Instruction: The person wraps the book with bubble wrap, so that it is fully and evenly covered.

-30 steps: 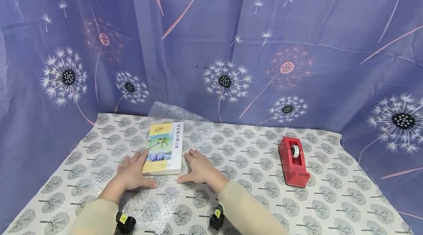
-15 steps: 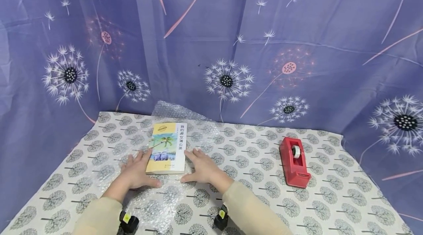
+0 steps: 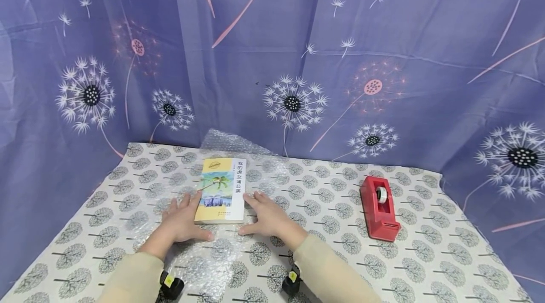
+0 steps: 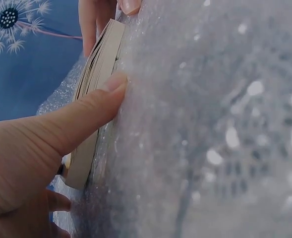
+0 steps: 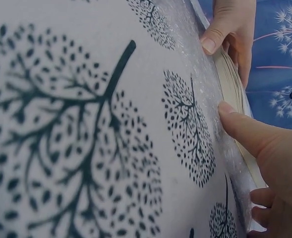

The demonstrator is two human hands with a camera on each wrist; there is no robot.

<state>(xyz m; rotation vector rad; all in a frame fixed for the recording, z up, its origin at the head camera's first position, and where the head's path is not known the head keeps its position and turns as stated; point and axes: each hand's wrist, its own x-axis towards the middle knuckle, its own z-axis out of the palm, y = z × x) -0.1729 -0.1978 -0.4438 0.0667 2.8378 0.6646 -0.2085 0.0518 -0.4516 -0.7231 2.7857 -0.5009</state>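
Note:
A paperback book (image 3: 221, 194) with a yellow, white and palm-tree cover lies flat on a sheet of clear bubble wrap (image 3: 204, 260). My left hand (image 3: 183, 222) is at the book's left side, its fingers spread and fingertips at the edge. Opposite it, my right hand (image 3: 268, 218) has its fingertips at the right edge. Both thumbs point inward near the book's front edge. The left wrist view shows the page block (image 4: 93, 114) just behind my left thumb, which rests low by the wrap. Neither hand is curled round the book.
A red tape dispenser (image 3: 379, 208) with a small roll of tape stands on the right. Tree-printed cloth (image 3: 340, 265) covers the table. A purple dandelion-print curtain (image 3: 238, 80) hangs behind, and the wrap's far end leans up against it.
Both hands have shifted a little to the right, and the book has slid along between them. The wrap's far end has also moved slightly right. The tape dispenser has stayed in place.

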